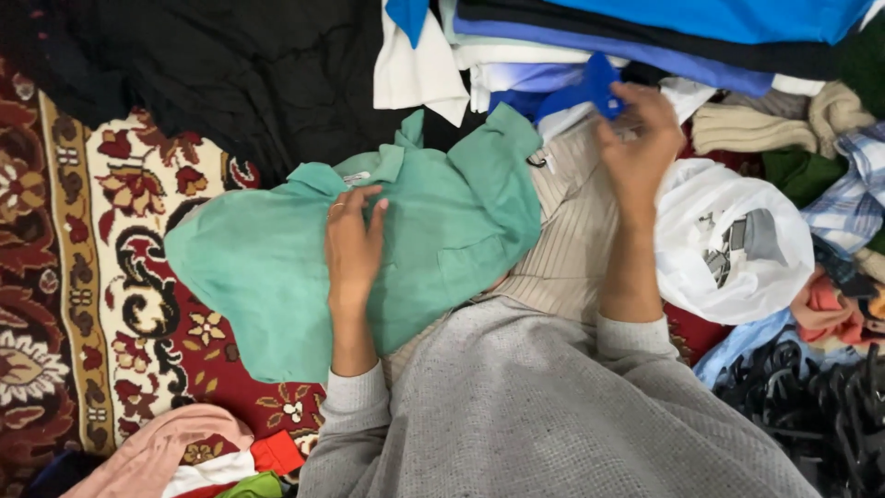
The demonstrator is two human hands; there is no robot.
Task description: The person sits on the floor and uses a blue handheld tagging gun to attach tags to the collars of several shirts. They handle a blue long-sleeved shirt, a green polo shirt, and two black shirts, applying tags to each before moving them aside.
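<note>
A mint-green shirt (267, 267) lies spread over the patterned carpet and my lap. My left hand (353, 242) rests flat on it near the collar, fingers together, a ring on one finger. My right hand (638, 148) reaches up to a stack of folded clothes (645, 46) and pinches a blue piece of fabric (590, 88) at its lower edge. A beige ribbed garment (572, 240) lies under the green shirt, between my two arms.
A red, cream and black patterned carpet (83, 277) covers the floor at left. Black cloth (212, 74) lies at top left. A white plastic bag (733, 240) sits at right, beside mixed clothes and black hangers (811, 415). Pink and red garments (184, 456) lie at bottom left.
</note>
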